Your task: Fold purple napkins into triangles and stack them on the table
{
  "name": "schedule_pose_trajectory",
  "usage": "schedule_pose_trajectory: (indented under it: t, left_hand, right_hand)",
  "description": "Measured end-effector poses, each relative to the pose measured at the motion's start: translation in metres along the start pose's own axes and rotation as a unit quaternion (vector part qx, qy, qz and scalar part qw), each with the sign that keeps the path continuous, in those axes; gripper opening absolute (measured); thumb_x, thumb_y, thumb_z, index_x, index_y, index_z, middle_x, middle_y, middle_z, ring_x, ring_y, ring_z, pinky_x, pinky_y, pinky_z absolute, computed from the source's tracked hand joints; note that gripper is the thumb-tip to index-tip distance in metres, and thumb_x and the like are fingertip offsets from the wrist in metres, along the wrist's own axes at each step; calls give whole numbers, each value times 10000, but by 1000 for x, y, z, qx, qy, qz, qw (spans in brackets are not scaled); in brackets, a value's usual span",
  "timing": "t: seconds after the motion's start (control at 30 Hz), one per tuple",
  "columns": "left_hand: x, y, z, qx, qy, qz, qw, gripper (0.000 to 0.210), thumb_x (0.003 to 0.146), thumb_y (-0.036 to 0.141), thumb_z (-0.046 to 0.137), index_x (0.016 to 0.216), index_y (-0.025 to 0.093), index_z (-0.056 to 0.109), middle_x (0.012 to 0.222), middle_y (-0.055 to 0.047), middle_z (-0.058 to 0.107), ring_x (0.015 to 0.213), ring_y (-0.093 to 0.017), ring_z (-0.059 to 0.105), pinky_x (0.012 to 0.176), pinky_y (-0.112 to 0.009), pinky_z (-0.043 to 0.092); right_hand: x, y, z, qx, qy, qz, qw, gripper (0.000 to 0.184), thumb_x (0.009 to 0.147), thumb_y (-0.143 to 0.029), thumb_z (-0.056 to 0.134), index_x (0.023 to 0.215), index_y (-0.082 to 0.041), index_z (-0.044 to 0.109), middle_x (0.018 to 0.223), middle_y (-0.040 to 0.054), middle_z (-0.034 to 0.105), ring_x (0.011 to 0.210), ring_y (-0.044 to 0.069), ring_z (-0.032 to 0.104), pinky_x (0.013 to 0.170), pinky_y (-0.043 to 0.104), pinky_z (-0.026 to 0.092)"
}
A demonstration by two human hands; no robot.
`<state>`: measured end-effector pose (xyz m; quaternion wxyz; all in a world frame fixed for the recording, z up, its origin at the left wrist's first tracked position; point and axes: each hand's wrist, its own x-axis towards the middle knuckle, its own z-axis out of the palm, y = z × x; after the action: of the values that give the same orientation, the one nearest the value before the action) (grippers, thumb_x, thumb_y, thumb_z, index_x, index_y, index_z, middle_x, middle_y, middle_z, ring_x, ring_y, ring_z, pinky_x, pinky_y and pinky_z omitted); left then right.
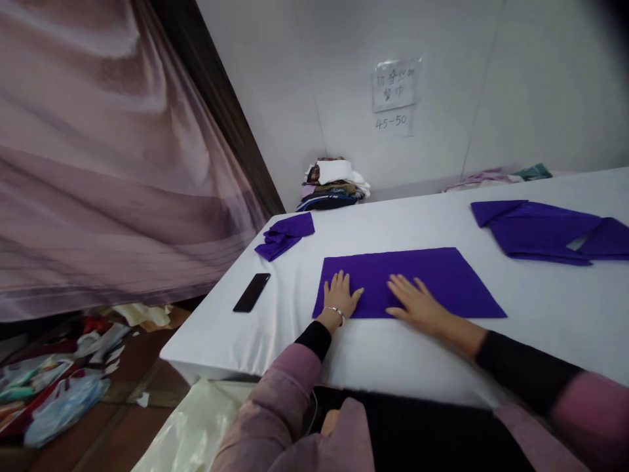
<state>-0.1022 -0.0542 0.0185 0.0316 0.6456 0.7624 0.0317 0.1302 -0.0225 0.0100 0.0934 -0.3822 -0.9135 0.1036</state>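
Note:
A purple cloth napkin [432, 275] lies flat as a wide rectangle on the white-covered table in front of me. My left hand [343, 295] rests palm down on its left end, fingers spread, with a bracelet at the wrist. On the middle of the cloth lies my right hand [417, 305], also flat, with its fingers stretched toward the left. Neither hand grips anything. Beyond, to the left, sits a crumpled purple cloth [285, 235]. More purple cloth [535, 229] lies loosely folded at the right.
A black phone [252, 292] lies on the white table [211, 341] left of my hands. A stack of folded fabrics [334, 185] stands at the back against the wall. Handwritten paper signs [394, 85] hang above. A pink curtain [98, 164] and floor bags [69, 400] are at left.

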Motion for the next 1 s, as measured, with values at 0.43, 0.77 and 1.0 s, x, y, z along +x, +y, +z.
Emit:
schedule_pose_trajectory:
  t: [0.43,0.77,1.0]
  left_hand:
    - [4,-86,14,59,-10,-63,996,625,896,472,249,1424,139,286,1514,-103,230,1396,-253,172,1095,-491,198]
    - [7,-99,3,-19,58,-33,998,731,807,531,301,1346,42,374,1207,-166,574,1124,-307,521,985,-424,370]
    - [16,-106,-8,-159,-1,-115,981,761,735,584,396,1278,53,422,997,-134,652,932,-288,633,839,-409,476]
  right_hand:
    - [-82,99,-11,-33,21,159,986,708,878,-641,250,1444,-217,281,1499,90,242,1381,275,175,1097,546,126]
    - [-90,96,-28,-5,87,198,976,658,899,-581,305,1451,-225,263,1505,99,235,1385,273,168,1101,530,113]
    - [-25,40,-22,77,6,47,996,714,873,-614,349,1460,-227,226,1521,89,185,1397,260,112,1116,492,37]
